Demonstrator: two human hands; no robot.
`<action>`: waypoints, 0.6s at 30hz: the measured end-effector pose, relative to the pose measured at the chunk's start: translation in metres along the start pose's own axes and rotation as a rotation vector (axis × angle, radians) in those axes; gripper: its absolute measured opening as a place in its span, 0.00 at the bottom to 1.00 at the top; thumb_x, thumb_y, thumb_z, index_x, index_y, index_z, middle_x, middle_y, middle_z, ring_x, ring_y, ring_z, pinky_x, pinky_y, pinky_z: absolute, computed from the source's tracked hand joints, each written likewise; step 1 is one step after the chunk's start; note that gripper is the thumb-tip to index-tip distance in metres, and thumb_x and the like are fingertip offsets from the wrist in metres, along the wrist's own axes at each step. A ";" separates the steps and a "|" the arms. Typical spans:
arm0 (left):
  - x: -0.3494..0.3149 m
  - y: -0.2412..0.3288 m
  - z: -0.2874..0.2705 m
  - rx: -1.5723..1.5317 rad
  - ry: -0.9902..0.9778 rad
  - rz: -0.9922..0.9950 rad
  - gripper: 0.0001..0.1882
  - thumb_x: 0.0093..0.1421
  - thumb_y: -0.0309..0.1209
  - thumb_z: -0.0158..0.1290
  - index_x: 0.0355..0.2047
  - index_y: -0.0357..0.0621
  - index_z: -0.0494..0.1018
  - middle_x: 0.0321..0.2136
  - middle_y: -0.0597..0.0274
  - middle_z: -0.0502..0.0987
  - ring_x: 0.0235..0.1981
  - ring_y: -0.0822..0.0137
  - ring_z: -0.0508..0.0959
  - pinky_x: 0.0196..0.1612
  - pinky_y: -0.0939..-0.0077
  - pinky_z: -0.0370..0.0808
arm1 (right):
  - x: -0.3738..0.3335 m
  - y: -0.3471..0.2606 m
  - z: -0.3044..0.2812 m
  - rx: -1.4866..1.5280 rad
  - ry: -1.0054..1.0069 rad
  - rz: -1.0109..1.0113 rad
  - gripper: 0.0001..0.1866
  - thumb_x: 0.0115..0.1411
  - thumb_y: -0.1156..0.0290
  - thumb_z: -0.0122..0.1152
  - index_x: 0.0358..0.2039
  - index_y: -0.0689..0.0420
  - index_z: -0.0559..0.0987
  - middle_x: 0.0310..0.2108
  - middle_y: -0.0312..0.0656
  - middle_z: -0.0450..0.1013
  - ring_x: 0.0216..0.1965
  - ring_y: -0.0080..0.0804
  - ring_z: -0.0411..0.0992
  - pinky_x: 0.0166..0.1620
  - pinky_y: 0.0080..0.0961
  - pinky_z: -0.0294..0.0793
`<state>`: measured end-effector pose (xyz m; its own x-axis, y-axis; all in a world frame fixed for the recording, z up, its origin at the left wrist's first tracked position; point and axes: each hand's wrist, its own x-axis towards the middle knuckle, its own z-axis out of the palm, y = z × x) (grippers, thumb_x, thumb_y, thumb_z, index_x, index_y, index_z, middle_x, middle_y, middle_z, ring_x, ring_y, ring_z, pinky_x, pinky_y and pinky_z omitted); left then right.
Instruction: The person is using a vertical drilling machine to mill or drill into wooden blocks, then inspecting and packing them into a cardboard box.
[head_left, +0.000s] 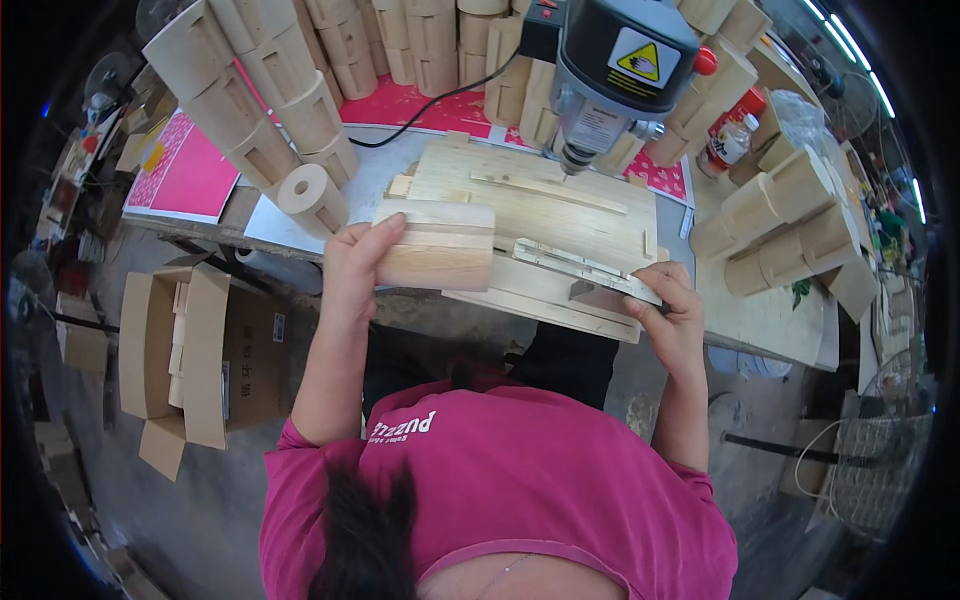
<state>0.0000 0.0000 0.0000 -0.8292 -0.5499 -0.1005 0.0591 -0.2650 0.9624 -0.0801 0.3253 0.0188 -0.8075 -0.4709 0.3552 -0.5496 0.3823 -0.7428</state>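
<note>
In my left hand point(355, 265) is a rounded wooden block point(440, 250), pale with darker grain bands, gripped at its left end with the thumb on top. My right hand point(668, 305) pinches the right end of a narrow pale strip point(570, 262), which slants over the near part of a wooden board point(560, 225). What the strip is made of is hard to tell; a small dark grey piece shows beneath it. Above the board hangs a drill press point(625, 80), its chuck point(577, 158) pointing down at the board, clear of both hands.
Stacked wooden cylinders point(265, 100) stand at the back left, with more stacks point(790, 225) at the right. A short cylinder with a hole point(312, 198) sits near the left edge. A bottle point(728, 145) stands back right. An open cardboard box point(205, 350) is on the floor.
</note>
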 end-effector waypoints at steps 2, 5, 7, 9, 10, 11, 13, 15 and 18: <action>-0.008 -0.010 0.018 -0.034 -0.024 -0.030 0.14 0.51 0.36 0.59 0.18 0.37 0.74 0.15 0.68 0.72 0.17 0.81 0.67 0.22 0.86 0.62 | 0.003 0.010 -0.015 0.013 -0.008 -0.047 0.13 0.42 0.76 0.66 0.32 0.59 0.79 0.29 0.38 0.71 0.35 0.32 0.66 0.40 0.24 0.64; 0.005 0.008 -0.004 0.077 -0.082 -0.009 0.14 0.51 0.36 0.59 0.16 0.39 0.73 0.15 0.68 0.72 0.16 0.82 0.66 0.21 0.86 0.60 | 0.010 0.002 0.019 0.036 0.005 -0.050 0.13 0.42 0.76 0.67 0.32 0.60 0.79 0.29 0.37 0.71 0.34 0.31 0.66 0.40 0.24 0.64; -0.001 0.010 0.005 0.072 -0.089 -0.023 0.15 0.51 0.36 0.59 0.15 0.40 0.72 0.15 0.69 0.71 0.15 0.82 0.65 0.19 0.86 0.59 | 0.008 0.009 0.011 0.047 -0.022 -0.046 0.13 0.43 0.75 0.66 0.32 0.61 0.78 0.29 0.37 0.70 0.35 0.30 0.65 0.40 0.23 0.63; 0.000 0.007 0.007 0.070 -0.104 -0.035 0.15 0.50 0.36 0.59 0.14 0.41 0.71 0.14 0.69 0.70 0.14 0.82 0.64 0.18 0.86 0.57 | 0.008 0.013 0.005 0.056 -0.040 -0.039 0.13 0.44 0.74 0.66 0.32 0.62 0.78 0.30 0.37 0.69 0.35 0.28 0.65 0.40 0.22 0.63; 0.003 0.003 0.004 0.109 -0.123 -0.052 0.16 0.50 0.36 0.60 0.13 0.41 0.70 0.13 0.70 0.69 0.14 0.83 0.63 0.17 0.86 0.56 | 0.009 0.013 0.003 0.056 -0.046 -0.045 0.13 0.42 0.75 0.67 0.32 0.61 0.78 0.29 0.37 0.70 0.35 0.29 0.65 0.40 0.23 0.63; 0.005 0.001 0.002 0.148 -0.141 -0.068 0.17 0.50 0.37 0.60 0.12 0.42 0.69 0.12 0.71 0.68 0.13 0.83 0.62 0.16 0.86 0.55 | 0.009 0.014 0.001 0.056 -0.052 -0.051 0.13 0.41 0.75 0.67 0.31 0.60 0.79 0.29 0.36 0.71 0.34 0.30 0.65 0.39 0.24 0.63; 0.005 -0.001 0.006 0.156 -0.135 -0.061 0.17 0.49 0.37 0.61 0.12 0.42 0.69 0.12 0.71 0.68 0.13 0.83 0.61 0.15 0.86 0.54 | 0.009 0.017 -0.002 0.071 -0.055 -0.027 0.13 0.41 0.75 0.67 0.31 0.60 0.79 0.28 0.36 0.71 0.35 0.30 0.65 0.40 0.24 0.63; 0.003 -0.001 0.008 0.164 -0.128 -0.056 0.18 0.49 0.37 0.61 0.11 0.43 0.68 0.11 0.72 0.67 0.13 0.84 0.61 0.15 0.86 0.53 | 0.007 0.017 -0.004 0.087 -0.058 -0.001 0.13 0.41 0.75 0.67 0.30 0.60 0.79 0.28 0.36 0.70 0.35 0.30 0.65 0.40 0.24 0.63; 0.000 0.006 0.010 0.187 -0.142 -0.061 0.18 0.48 0.37 0.62 0.10 0.43 0.67 0.12 0.71 0.67 0.13 0.84 0.60 0.15 0.86 0.53 | 0.005 0.016 -0.004 0.088 -0.055 -0.001 0.13 0.41 0.76 0.67 0.31 0.60 0.79 0.28 0.36 0.70 0.34 0.30 0.65 0.39 0.23 0.63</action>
<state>-0.0053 0.0057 0.0081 -0.8986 -0.4172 -0.1360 -0.0862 -0.1361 0.9869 -0.0933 0.3321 0.0108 -0.7931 -0.5147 0.3259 -0.5271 0.3118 -0.7905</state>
